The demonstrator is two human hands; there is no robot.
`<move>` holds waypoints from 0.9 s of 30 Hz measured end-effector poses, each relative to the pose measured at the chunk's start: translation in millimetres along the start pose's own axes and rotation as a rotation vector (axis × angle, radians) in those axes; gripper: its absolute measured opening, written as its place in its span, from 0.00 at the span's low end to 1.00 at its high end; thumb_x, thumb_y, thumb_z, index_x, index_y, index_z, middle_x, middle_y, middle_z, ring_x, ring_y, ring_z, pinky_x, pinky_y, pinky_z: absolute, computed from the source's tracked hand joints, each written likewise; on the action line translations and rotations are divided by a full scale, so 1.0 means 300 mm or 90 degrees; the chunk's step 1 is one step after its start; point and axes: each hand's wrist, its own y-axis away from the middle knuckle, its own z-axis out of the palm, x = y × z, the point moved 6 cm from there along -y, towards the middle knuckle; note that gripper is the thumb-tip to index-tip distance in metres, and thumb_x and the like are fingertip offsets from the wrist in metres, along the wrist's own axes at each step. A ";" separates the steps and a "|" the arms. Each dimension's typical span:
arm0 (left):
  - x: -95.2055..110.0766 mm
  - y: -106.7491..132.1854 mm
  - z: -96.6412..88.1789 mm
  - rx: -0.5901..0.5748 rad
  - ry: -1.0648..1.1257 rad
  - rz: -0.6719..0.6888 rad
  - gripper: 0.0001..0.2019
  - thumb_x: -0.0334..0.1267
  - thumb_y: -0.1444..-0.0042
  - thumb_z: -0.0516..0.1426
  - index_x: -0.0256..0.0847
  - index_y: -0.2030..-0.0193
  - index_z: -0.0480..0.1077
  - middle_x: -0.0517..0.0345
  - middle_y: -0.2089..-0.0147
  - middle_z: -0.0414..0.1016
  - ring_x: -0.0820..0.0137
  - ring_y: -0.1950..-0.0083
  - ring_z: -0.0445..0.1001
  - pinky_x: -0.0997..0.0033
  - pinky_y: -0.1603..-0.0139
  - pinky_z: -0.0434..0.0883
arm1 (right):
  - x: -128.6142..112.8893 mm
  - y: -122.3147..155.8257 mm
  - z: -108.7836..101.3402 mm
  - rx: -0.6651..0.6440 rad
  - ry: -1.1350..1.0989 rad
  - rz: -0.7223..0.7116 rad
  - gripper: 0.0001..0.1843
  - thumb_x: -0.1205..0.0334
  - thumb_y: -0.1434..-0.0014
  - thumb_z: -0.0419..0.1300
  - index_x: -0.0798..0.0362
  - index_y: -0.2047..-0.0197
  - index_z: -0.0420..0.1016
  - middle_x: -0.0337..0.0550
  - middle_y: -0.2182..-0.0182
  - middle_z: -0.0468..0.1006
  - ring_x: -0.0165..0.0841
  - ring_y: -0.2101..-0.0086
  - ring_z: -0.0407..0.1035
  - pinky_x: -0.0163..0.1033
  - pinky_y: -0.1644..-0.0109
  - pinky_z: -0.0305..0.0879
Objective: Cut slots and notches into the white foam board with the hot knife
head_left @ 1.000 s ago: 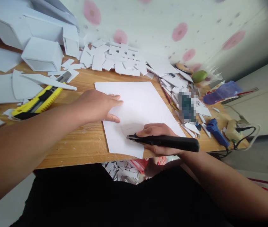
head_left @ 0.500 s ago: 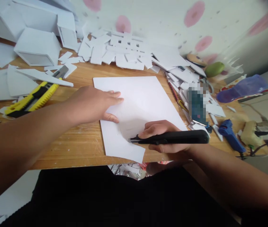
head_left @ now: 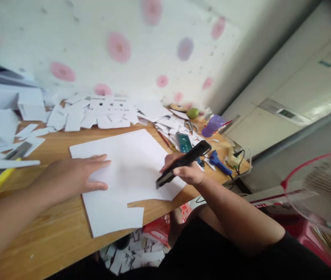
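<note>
white board (head_left: 124,155): flat on wooden table (head_left: 51,241), near side cut into | left hand (head_left: 82,175): fingers spread on board, nothing gripped | right hand (head_left: 187,171): closed round black cutter (head_left: 193,153), above board | board probably light, stiffish, dents easily; hold by uncut edge

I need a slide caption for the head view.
Left hand on a notched white sheet, right hand holding a black cutter over it, on a wooden table strewn with scraps.
</note>
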 end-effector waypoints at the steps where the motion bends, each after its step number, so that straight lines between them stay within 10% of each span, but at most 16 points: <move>1: -0.002 -0.006 0.003 -0.005 -0.014 -0.004 0.32 0.62 0.48 0.56 0.64 0.35 0.70 0.66 0.28 0.58 0.49 0.36 0.74 0.50 0.42 0.72 | -0.026 0.016 -0.067 0.058 0.033 -0.011 0.22 0.40 0.51 0.65 0.52 0.70 0.76 0.43 0.73 0.76 0.37 0.69 0.73 0.44 0.62 0.75; 7: 0.045 0.012 -0.035 -0.010 -0.064 0.004 0.31 0.59 0.42 0.46 0.60 0.35 0.71 0.69 0.31 0.59 0.53 0.33 0.71 0.51 0.38 0.72 | -0.103 0.168 -0.358 0.272 0.253 0.086 0.08 0.60 0.53 0.61 0.51 0.75 0.65 0.44 0.68 0.76 0.37 0.65 0.70 0.43 0.59 0.68; 15: 0.021 -0.005 -0.036 0.031 -0.040 0.012 0.24 0.62 0.44 0.47 0.82 0.40 0.67 0.89 0.37 0.58 0.53 0.36 0.74 0.48 0.43 0.75 | -0.001 0.155 -0.349 0.250 0.446 0.246 0.13 0.72 0.59 0.62 0.52 0.68 0.83 0.41 0.72 0.73 0.36 0.69 0.67 0.42 0.56 0.62; 18: 0.033 0.003 -0.052 0.032 -0.045 0.014 0.26 0.59 0.40 0.45 0.70 0.38 0.72 0.79 0.35 0.62 0.51 0.37 0.75 0.48 0.42 0.74 | 0.019 0.148 -0.357 0.259 0.432 0.254 0.12 0.72 0.61 0.63 0.53 0.70 0.83 0.43 0.70 0.75 0.36 0.68 0.68 0.43 0.54 0.64; 22: 0.056 0.020 -0.084 0.008 -0.014 -0.015 0.29 0.50 0.37 0.46 0.44 0.36 0.74 0.55 0.32 0.67 0.46 0.37 0.74 0.48 0.40 0.72 | -0.012 0.159 -0.386 0.311 0.345 0.201 0.07 0.66 0.60 0.65 0.52 0.73 0.78 0.44 0.70 0.78 0.40 0.66 0.71 0.46 0.52 0.67; 27: 0.038 0.003 -0.052 0.010 0.000 -0.009 0.27 0.50 0.36 0.47 0.42 0.37 0.73 0.53 0.31 0.68 0.50 0.34 0.72 0.51 0.36 0.69 | -0.112 0.157 -0.344 0.379 0.159 0.051 0.21 0.39 0.43 0.52 0.48 0.65 0.72 0.46 0.56 0.81 0.41 0.54 0.75 0.49 0.48 0.72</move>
